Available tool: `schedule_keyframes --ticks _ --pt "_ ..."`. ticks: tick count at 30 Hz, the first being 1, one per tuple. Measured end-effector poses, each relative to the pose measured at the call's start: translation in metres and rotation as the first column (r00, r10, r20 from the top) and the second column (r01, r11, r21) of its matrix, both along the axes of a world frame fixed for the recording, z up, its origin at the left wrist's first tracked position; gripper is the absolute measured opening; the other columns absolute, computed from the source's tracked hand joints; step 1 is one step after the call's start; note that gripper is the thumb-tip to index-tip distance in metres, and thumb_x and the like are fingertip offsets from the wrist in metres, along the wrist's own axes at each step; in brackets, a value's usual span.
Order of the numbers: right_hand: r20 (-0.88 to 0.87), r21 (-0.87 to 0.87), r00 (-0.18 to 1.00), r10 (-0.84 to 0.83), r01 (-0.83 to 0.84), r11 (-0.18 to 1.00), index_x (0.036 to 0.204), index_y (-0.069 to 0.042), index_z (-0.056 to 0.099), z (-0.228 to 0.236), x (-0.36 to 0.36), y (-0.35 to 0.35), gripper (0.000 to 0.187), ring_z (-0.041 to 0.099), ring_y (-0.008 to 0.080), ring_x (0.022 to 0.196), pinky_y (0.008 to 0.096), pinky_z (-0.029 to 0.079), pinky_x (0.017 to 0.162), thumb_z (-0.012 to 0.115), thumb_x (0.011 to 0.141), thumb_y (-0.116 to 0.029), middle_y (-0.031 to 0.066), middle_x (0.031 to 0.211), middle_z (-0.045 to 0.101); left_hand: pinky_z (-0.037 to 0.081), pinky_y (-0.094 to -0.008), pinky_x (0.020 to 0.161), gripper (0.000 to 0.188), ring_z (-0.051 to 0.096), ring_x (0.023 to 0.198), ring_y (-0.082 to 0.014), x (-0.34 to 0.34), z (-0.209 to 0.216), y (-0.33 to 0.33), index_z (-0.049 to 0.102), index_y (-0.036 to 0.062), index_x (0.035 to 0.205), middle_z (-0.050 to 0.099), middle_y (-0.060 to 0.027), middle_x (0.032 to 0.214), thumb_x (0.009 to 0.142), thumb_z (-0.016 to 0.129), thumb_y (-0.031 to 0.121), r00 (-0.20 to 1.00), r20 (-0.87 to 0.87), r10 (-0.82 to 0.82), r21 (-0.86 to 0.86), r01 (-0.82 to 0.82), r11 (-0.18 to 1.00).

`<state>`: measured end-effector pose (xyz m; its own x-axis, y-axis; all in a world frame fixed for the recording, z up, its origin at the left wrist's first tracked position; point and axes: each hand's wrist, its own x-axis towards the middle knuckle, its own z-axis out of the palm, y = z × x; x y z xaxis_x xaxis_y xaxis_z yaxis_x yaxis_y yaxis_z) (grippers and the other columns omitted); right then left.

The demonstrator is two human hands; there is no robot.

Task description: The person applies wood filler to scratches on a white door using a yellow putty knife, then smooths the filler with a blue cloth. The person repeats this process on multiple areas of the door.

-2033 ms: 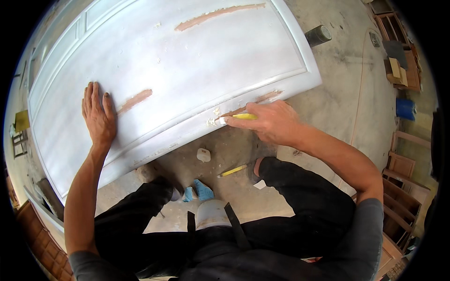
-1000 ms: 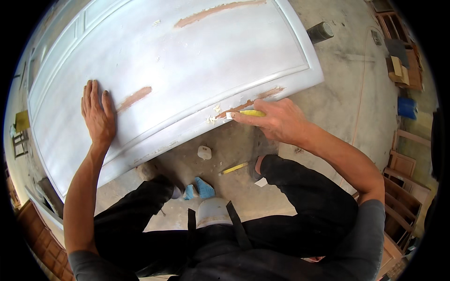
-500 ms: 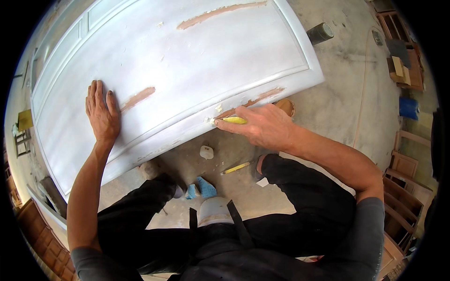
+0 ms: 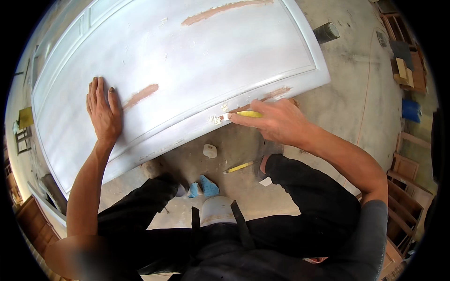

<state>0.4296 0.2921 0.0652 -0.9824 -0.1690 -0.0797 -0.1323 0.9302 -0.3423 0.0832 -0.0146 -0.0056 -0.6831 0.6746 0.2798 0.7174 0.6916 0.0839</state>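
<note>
Head view: right fingers grip a yellow tool, apparently scraping the white panel; next stroke needs steadiness; left hand flat, empty.

The panel is white, its streaks brown, the tool handle yellow.

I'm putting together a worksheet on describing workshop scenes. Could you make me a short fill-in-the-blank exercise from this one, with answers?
1. The right hand holds a tool whose handle is ____.
2. The left hand rests palm ____ on the white panel.
3. A yellow stick-shaped item lies on the ____.
4. Near the white bucket lie two scraps, mostly coloured ____.

Missing words: yellow; down; floor; blue.
</note>
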Motion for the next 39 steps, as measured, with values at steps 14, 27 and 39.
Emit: schedule_keyframes --ticks 14,27,39 --pt "-0.164 -0.023 0.986 0.03 -0.034 0.999 0.143 -0.032 0.065 -0.017 -0.019 -0.021 0.069 0.062 0.0213 0.06 0.0367 0.048 0.048 0.07 0.08 -0.003 0.0033 0.088 0.059 0.017 -0.0466 0.13 0.054 0.03 0.156 -0.0317 -0.001 -0.003 0.0 0.044 0.0043 0.157 0.04 -0.0171 0.165 0.113 0.041 0.034 1.0 -0.008 0.009 0.0 -0.009 1.0" --pt "-0.088 -0.016 0.995 0.052 -0.053 0.998 0.139 -0.028 0.066 -0.006 -0.012 -0.006 0.056 0.067 0.0219 0.065 0.0352 0.052 0.051 0.066 0.086 -0.008 0.0055 0.089 0.06 0.016 -0.0461 0.131 0.055 0.029 0.157 -0.0317 0.003 0.002 0.0 0.043 0.0033 0.157 0.04 -0.0169 0.165 0.112 0.041 0.035 1.0 0.008 0.016 0.005 -0.016 1.0" --pt "-0.027 0.023 1.0 0.011 -0.011 1.0 0.139 -0.028 0.066 -0.002 -0.003 -0.004 0.059 0.067 0.0225 0.067 0.0365 0.052 0.051 0.068 0.084 -0.008 0.0047 0.09 0.06 0.017 -0.0465 0.131 0.054 0.03 0.156 -0.0321 0.001 0.001 0.001 0.044 0.0035 0.157 0.04 -0.0174 0.165 0.112 0.041 0.034 1.0 -0.007 -0.003 0.009 0.003 1.0"
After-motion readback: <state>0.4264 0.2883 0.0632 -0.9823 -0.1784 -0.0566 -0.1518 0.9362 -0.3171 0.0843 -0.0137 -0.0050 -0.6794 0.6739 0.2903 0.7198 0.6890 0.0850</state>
